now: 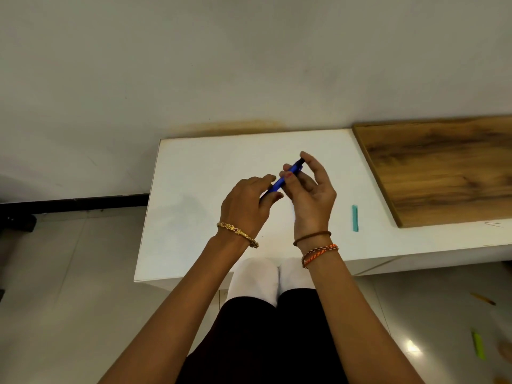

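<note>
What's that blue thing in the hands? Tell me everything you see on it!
It's a slim blue pen, seemingly plastic, with a dark far end. It slants up to the right above the white table. The left hand holds its lower end; the right hand pinches the upper part and touches the dark end too.

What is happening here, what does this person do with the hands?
A seated person holds a blue pen with both hands above the white table. The left hand grips its lower end, and the right hand pinches the upper part near the dark tip. The pen is in the air and slanted, not touching the table. A small teal strip lies on the table to the right, near a wooden board. It may be the pen's cap, but I cannot tell.
</note>
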